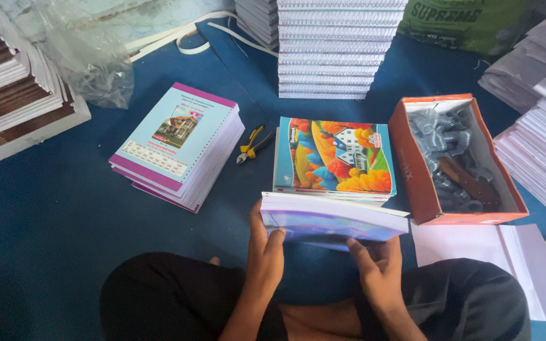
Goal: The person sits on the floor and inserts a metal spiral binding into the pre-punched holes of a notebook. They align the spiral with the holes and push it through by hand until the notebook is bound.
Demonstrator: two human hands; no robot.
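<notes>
Here, notes by label:
Step in hand: a stack of unbound pages with a purple cover [333, 221] is held and squared up at its near edge, judged as collating before binding.
Left hand [265, 252]: closed on the stack's left near corner, thumb on top.
Right hand [377, 262]: fingers curled under the right near edge.
Stack position: lifted just above the blue floor [52, 227], touching the colourful notebook pile [333, 158].
Next move: even alignment of edges is called for; spiral coils are kept in the orange box [459, 161], pliers [252, 145] lie near.

The notebook's [333, 222] underside is hidden behind both hands' fingers [366, 251], and the side paper stacks [538, 145] are cut off.
</notes>
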